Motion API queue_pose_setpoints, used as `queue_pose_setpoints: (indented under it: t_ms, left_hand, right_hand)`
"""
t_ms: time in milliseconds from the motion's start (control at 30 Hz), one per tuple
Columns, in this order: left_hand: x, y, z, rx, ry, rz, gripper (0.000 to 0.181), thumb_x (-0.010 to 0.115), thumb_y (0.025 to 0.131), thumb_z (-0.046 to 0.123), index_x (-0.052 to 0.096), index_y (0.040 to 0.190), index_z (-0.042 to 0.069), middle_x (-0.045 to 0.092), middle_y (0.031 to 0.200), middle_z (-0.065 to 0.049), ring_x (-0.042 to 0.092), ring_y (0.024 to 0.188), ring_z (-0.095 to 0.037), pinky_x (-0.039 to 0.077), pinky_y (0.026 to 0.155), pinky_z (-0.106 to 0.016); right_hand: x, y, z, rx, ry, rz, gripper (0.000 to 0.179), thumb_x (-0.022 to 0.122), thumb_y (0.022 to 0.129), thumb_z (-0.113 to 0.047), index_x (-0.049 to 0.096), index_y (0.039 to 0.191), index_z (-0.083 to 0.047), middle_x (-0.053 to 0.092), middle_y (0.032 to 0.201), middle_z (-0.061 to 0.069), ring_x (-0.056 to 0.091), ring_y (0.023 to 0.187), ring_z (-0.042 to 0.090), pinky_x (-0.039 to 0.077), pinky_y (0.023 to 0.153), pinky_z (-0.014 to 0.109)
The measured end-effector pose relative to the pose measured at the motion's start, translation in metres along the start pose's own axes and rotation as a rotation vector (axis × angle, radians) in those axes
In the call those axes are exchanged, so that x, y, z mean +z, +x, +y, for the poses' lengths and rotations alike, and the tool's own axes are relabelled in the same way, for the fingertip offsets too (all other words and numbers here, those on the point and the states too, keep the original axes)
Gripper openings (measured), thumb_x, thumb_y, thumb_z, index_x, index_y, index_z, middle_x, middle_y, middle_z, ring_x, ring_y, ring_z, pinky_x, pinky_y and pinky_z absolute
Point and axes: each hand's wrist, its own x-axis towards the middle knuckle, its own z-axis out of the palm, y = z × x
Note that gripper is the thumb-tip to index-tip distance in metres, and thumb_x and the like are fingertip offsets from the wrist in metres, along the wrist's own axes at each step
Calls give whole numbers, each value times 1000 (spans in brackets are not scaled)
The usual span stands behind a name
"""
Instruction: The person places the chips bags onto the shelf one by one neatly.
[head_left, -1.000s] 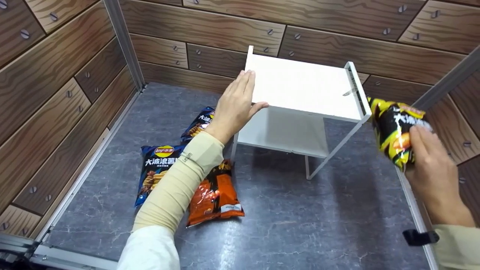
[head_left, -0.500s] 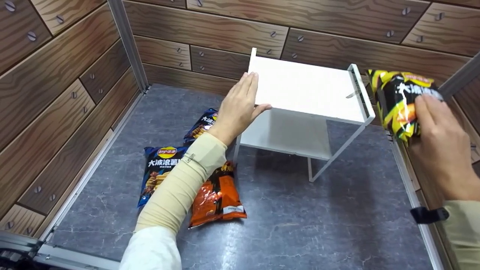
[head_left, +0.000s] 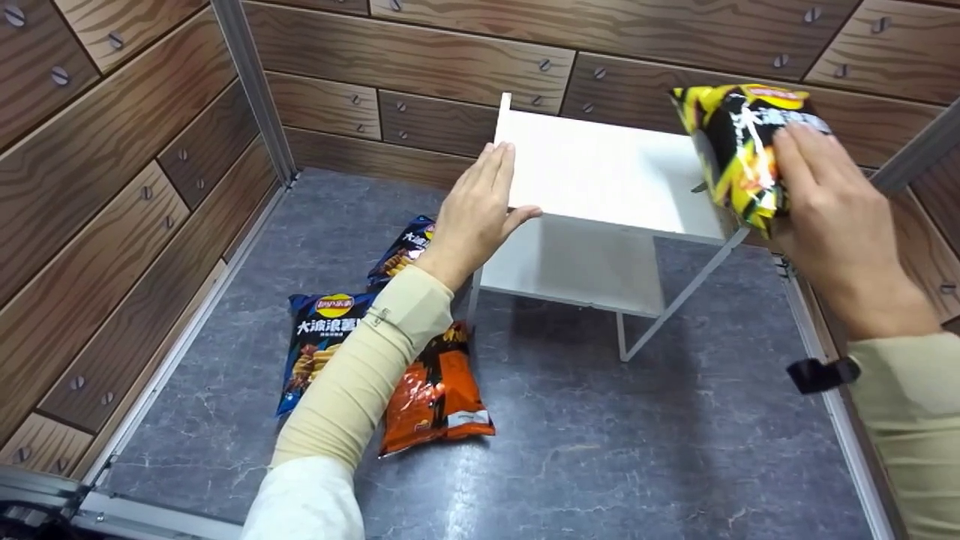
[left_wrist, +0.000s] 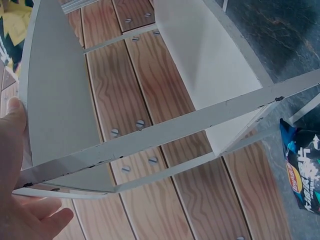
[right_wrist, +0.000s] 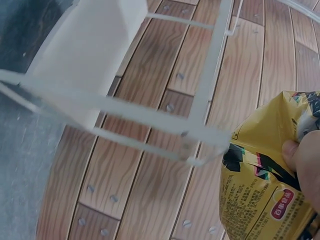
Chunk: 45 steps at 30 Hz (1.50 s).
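Note:
My left hand [head_left: 471, 214] lies along the left side of a small white two-tier table [head_left: 592, 172], fingers straight and together, thumb at the front edge. In the left wrist view, the thumb and fingers of this left hand [left_wrist: 30, 185] touch the table's corner. With my right hand [head_left: 840, 210] I grip a black and yellow bag of potato chips [head_left: 750, 150], raised over the right end of the tabletop, hiding that corner. Seen in the right wrist view, the chip bag's yellow printed back [right_wrist: 265, 185] shows, with my fingers pressed into its side.
On the floor left of the table lie two blue chip bags, one in front [head_left: 319, 330] and one behind [head_left: 401, 244], partly behind my left arm. An orange chip bag [head_left: 435, 397] lies nearer. Below the tabletop is a lower shelf [head_left: 570, 270]. Wood-patterned walls [head_left: 420, 45] enclose the floor.
My right hand has raised the black and yellow chip bag from beside the table's right end, then brought it leftward over the tabletop. The left hand keeps its place on the table.

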Motion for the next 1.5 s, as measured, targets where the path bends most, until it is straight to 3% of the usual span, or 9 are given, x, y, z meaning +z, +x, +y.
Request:
queue_pose_setpoints:
  t_ms: [467,833,1000,1233,1367,1500]
  left_hand:
    - [0,0,1,-8,-1,1,86,47,97,56,30,151,-9,38,156,-22,33,148,-33,27,123,-38]
    - [0,-1,0,-10,3,0,85,47,98,56,30,151,-8,38,156,-21,34,148,-33,30,122,-39]
    - [0,-1,0,-13,0,-3,84,46,98,56,30,152,-7,37,157,-21,33,148,-33,28,123,-38]
    - [1,-1,-1,-15,9,0,84,47,98,56,31,151,-7,39,156,-21,33,148,-33,27,123,-37]
    - [0,-1,-1,-7,9,0,84,46,98,56,31,151,-7,38,156,-21,34,148,-33,27,123,-37]
    - [0,-1,-1,-8,15,-2,84,45,98,56,30,151,-7,39,156,-20,34,148,-33,27,123,-37]
  right_hand:
    - [20,34,-25,-15,20,-70,71,60,72,15,48,141,6,52,142,28,48,134,44,36,117,47]
    - [40,40,-34,6,20,-144,74,65,69,15,47,140,7,53,140,29,49,132,44,38,115,51]
    - [49,40,-39,73,8,-183,75,63,70,12,45,143,5,52,143,26,49,133,43,34,116,56]
    - [65,34,-47,126,32,-292,85,80,77,-25,38,145,4,43,150,27,38,142,42,25,119,61]
    - [68,32,-49,126,20,-371,102,77,78,-41,25,153,5,28,159,27,26,149,42,15,123,59]
    - [72,29,-50,114,8,-393,110,74,77,-48,17,156,4,21,162,26,20,151,41,10,125,57]
